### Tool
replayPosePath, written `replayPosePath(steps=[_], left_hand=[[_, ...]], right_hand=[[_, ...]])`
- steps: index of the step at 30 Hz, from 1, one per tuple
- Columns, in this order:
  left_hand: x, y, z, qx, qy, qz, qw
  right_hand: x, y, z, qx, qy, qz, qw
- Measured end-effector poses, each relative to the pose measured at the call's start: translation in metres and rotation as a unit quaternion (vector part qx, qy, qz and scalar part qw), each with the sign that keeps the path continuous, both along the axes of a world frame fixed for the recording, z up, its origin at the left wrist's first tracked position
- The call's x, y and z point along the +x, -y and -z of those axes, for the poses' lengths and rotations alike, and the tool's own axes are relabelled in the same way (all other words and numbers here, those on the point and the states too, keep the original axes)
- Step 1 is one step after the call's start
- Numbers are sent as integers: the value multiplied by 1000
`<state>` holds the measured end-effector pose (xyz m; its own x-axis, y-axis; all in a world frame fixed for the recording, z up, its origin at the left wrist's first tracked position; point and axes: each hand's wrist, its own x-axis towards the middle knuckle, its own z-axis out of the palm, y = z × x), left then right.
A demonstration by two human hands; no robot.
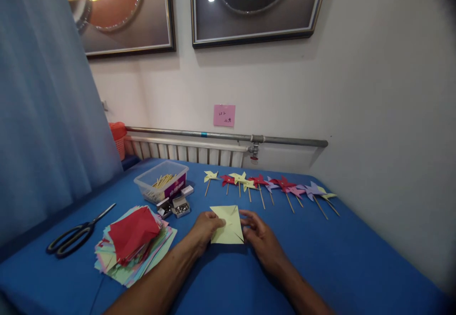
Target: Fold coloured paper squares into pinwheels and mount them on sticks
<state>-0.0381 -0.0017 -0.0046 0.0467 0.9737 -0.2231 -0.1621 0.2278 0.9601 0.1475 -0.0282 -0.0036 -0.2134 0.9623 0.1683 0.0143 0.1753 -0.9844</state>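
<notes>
The left hand (pixel 205 228) is closed on the left side of a pale yellow square paper sheet (pixel 231 232), its thumb lying on top. The right hand (pixel 261 239) is at the sheet's right edge with fingers bent and parted; whether its fingertips touch the paper cannot be told. The sheet is between the two hands, above the near middle of a blue-covered table (pixel 213 286), and diagonal slits show at its right-hand corners.

To the left is a loose stack of multicoloured paper sheets (pixel 160 253) with red sheets (pixel 133 232) on top. Beyond it on the left lie black-handled metal scissors (pixel 90 224), blades pointing away. Behind the stack stands a clear plastic box (pixel 142 184) with a purple label, holding thin wooden sticks (pixel 164 181). Just in front of it sit two small open cardboard boxes (pixel 181 209), the right one containing small shiny metal pieces, and near them a small white box (pixel 187 190).

Across the back and right of the table lies a row of yellow, red, purple and pink paper pinwheels (pixel 283 184) on wooden sticks. A pink paper note (pixel 224 115) is on the wall behind.
</notes>
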Motion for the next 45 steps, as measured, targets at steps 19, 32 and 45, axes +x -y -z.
replayPosePath(steps=[19, 32, 45], left_hand=[[7, 3, 3, 16, -55, 48, 997], [12, 3, 9, 70, -116, 97, 986], [13, 9, 0, 33, -9, 100, 994]], right_hand=[[-14, 2, 5, -52, -72, 3, 996], [-20, -13, 33, -72, -49, 71, 994], [-27, -11, 30, -98, -116, 128, 980]])
